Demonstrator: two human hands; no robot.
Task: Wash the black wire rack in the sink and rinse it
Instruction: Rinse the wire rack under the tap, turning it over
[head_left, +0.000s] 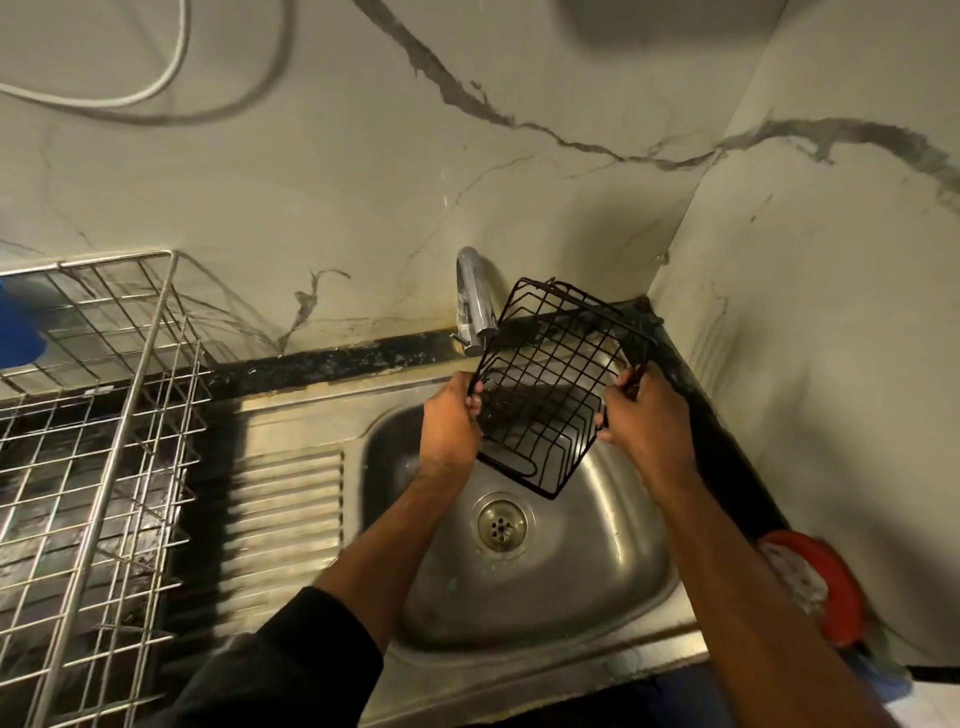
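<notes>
The black wire rack (550, 384) is a small basket of thin dark wires, held tilted above the steel sink (545, 587), just under the chrome tap (474, 301). My left hand (449, 421) grips its left edge. My right hand (641, 415) grips its right edge. The rack's lower corner hangs over the basin, above the round drain (502, 524). No running water shows at the spout.
A large silver wire dish rack (98, 457) stands on the left, beside the ribbed drainboard (283, 525). A red and white object (815, 587) lies on the dark counter edge at the right. Marble walls meet in a corner behind the sink.
</notes>
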